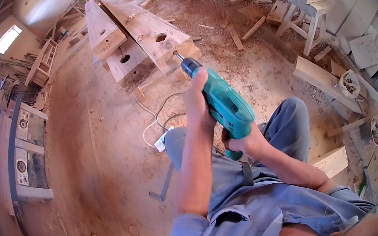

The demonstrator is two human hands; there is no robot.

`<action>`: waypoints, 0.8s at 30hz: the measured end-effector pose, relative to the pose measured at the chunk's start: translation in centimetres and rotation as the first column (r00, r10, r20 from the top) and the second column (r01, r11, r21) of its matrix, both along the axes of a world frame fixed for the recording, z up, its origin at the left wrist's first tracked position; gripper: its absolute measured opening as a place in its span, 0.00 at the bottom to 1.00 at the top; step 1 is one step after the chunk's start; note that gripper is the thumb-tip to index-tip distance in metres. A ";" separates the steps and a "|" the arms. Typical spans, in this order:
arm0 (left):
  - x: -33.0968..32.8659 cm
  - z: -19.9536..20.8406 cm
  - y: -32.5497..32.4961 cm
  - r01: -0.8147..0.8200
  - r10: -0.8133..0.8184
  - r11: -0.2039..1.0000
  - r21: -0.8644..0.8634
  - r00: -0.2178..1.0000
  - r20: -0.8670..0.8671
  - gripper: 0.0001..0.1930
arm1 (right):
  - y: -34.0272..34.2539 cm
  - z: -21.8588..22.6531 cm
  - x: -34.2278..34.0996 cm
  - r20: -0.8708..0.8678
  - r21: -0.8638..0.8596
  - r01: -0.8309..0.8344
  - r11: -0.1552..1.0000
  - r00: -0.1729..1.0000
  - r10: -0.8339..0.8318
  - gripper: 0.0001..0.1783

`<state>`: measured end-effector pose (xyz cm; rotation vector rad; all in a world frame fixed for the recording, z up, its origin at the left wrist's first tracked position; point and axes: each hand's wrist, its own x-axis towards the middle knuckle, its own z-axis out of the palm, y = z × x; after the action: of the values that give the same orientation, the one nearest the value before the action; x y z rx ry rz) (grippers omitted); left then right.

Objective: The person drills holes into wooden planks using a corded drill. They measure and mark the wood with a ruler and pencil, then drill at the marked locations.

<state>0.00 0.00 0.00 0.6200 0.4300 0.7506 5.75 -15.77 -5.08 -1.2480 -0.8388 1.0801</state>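
Drill (228, 98), frame ctr, L hand (197, 99) & R hand (250, 144) clamped on it.
Handle (234, 154) mostly hidden by R hand & drill body; L fingers largely out of sight. Long axis diag., bit (179, 56) aimed upper L at beam (140, 25) end, upper ctr; tip depth unclear.
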 end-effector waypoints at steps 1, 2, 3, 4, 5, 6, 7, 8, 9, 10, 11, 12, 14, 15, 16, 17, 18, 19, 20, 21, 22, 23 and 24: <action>-0.3 -0.3 -0.7 0.002 -0.002 1.000 0.024 1.000 0.001 0.22 | -0.6 -0.4 -0.3 -0.002 0.017 0.014 1.000 1.000 -0.014 0.18; -0.5 -0.5 -1.3 0.005 -0.005 0.999 0.048 1.000 0.002 0.21 | -0.9 -0.6 -0.6 -0.005 0.035 0.029 0.999 1.000 -0.029 0.19; -2.2 -2.0 -4.1 0.004 -0.007 0.999 -0.037 0.997 -0.083 0.19 | -4.0 0.9 -2.9 -0.070 0.011 0.085 0.996 0.994 -0.084 0.16; -2.1 -1.6 -4.2 -0.015 0.011 0.999 -0.043 0.994 -0.105 0.18 | -4.0 1.0 -3.1 -0.069 -0.001 0.102 0.995 0.992 -0.102 0.14; -2.0 -1.4 -4.2 -0.034 0.028 0.998 -0.049 0.992 -0.127 0.18 | -3.9 1.0 -3.2 -0.067 -0.012 0.119 0.993 0.990 -0.120 0.12; -2.0 -1.5 -2.9 0.037 -0.038 0.999 -0.031 0.999 -0.020 0.17 | -2.8 0.3 -2.8 -0.033 -0.021 0.087 0.996 0.996 -0.087 0.11; -1.7 -1.1 -1.2 0.109 -0.108 0.994 -0.005 0.990 0.087 0.17 | -1.1 -0.4 -1.9 0.003 -0.031 0.057 0.998 0.998 -0.057 0.10; -1.2 -0.7 -0.3 0.070 -0.072 0.997 -0.032 0.996 -0.055 0.18 | -0.1 -0.6 -1.4 0.008 -0.082 0.065 0.994 0.998 -0.065 0.09; -1.1 -0.6 0.2 0.054 -0.055 0.998 -0.012 0.998 -0.027 0.18 | 0.3 -0.2 -1.3 0.034 -0.073 0.066 0.995 0.997 -0.064 0.09; -1.0 -0.9 0.8 0.038 -0.038 0.999 0.008 0.999 0.002 0.19 | 0.6 0.4 -1.1 0.061 -0.064 0.067 0.996 0.996 -0.063 0.09; -0.8 -0.9 1.1 0.021 -0.022 0.999 0.026 0.999 0.032 0.19 | 0.9 0.8 -0.9 0.087 -0.055 0.067 0.996 0.994 -0.062 0.09; -0.6 -0.3 0.0 -0.013 0.013 0.999 0.035 1.000 0.008 0.20 | 0.5 0.2 -0.7 0.055 -0.005 0.080 0.997 0.995 -0.080 0.09; 0.0 -0.8 0.8 -0.006 0.004 0.998 0.060 1.000 0.022 0.21 | 1.0 0.0 0.0 0.050 0.008 0.066 0.998 0.997 -0.066 0.08; 0.1 -0.7 0.7 0.000 -0.001 0.998 0.060 1.000 0.018 0.21 | 1.0 0.0 0.1 0.038 0.001 0.060 0.998 0.997 -0.060 0.08; 0.2 -0.4 1.1 -0.006 0.006 1.000 0.021 1.000 0.018 0.20 | 1.6 0.1 0.2 0.083 0.011 0.083 0.997 0.993 -0.083 0.08; 0.2 0.0 1.4 0.028 -0.029 0.999 0.019 0.998 0.048 0.20 | 1.8 0.7 0.4 0.103 -0.011 0.080 0.997 0.992 -0.078 0.08; -0.1 0.4 1.5 0.061 -0.061 0.998 0.011 0.995 0.074 0.20 | 1.8 1.6 0.3 0.119 -0.038 0.075 0.996 0.990 -0.070 0.08; -0.4 0.6 1.5 0.093 -0.094 0.996 0.005 0.991 0.100 0.20 | 1.6 2.1 0.1 0.135 -0.066 0.071 0.995 0.989 -0.061 0.08; -0.5 0.2 1.3 0.093 -0.094 0.995 0.019 0.993 0.078 0.19 | 1.3 1.7 -0.3 0.125 -0.049 0.079 0.996 0.990 -0.072 0.08; -0.5 0.5 0.7 0.065 -0.066 0.998 0.024 0.997 0.044 0.18 | 0.8 1.5 -0.5 0.093 -0.028 0.078 0.997 0.993 -0.075 0.08; -0.4 0.4 -0.4 0.035 -0.036 0.999 0.020 0.999 0.019 0.18 | -0.1 1.1 -0.6 0.069 -0.016 0.076 0.997 0.995 -0.075 0.08; -0.4 0.5 -1.0 0.005 -0.005 1.000 0.016 1.000 -0.008 0.18 | -0.7 0.7 -0.7 0.044 -0.005 0.074 0.997 0.996 -0.074 0.08; -0.5 0.4 -1.4 0.012 -0.013 1.000 -0.013 1.000 -0.023 0.18 | -1.1 0.4 -1.2 0.064 0.065 0.127 0.990 0.989 -0.132 0.08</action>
<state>-0.46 -1.39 0.35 0.6193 0.4518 0.7287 4.52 -16.83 -4.71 -1.2757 -0.8244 0.9061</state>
